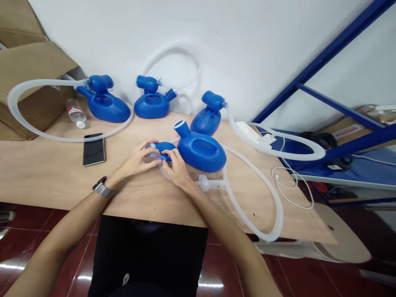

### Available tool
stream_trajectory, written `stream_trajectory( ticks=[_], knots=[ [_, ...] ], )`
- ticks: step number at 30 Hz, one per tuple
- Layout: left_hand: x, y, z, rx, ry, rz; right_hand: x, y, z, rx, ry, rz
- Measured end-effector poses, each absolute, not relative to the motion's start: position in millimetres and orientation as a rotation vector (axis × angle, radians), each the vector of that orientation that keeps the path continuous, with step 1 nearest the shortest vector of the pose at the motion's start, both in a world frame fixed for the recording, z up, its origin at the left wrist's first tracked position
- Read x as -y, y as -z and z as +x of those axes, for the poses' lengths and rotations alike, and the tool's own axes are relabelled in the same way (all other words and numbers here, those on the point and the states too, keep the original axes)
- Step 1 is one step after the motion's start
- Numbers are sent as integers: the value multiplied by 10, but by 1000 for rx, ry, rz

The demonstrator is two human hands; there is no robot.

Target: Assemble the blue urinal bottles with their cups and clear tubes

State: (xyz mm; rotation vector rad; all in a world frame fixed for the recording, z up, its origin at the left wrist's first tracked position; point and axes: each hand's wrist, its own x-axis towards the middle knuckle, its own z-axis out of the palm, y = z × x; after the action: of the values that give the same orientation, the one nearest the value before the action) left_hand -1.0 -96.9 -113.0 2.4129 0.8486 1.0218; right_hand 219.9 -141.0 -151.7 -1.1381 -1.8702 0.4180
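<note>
A blue plastic bottle (202, 150) with an oval handle hole and a short open spout lies on the wooden table (46, 181) in front of me. Both hands grip a smaller blue elbow piece (163, 148) just left of it. My left hand (137, 159), a watch on its wrist, wraps round the piece from the left. My right hand (177, 168) pinches it from below and the right. A translucent hose (262, 194) with a white connector (204, 182) curls from beside my right wrist round to the table's right edge.
Three more blue bottles with hoses stand along the white wall: one (105, 103) far left, one (152, 101) in the middle, one (207, 117) right. A phone (93, 149) and a water bottle (76, 113) lie left. Cardboard boxes (27, 70) are behind; a blue metal rack (340, 136) and white cable (291, 185) are right.
</note>
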Motion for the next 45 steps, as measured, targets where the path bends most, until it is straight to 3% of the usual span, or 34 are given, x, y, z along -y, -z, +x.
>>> stream_trajectory(
  ticks=[10,17,25,29,36,45],
  knots=[
    [957,1291,109,-870,-1212,2356,1419,1498,2185,1815,-402,-1112],
    [865,1212,-93,-721,-904,2415,1400,1526,2182,1690,-490,-1125],
    [512,1368,-209,-1354,-1297,1913,1633,1131,2557,1881,-67,-1232],
    [374,1475,-330,-1460,-1062,1920,2013,1118,3192,1796,84,-1463],
    [476,1568,-247,-1140,-1119,2573,2748,1508,4046,1815,-218,-1938],
    [1256,1480,425,-387,-828,3021,2719,1552,3925,1735,-479,-1831]
  ],
)
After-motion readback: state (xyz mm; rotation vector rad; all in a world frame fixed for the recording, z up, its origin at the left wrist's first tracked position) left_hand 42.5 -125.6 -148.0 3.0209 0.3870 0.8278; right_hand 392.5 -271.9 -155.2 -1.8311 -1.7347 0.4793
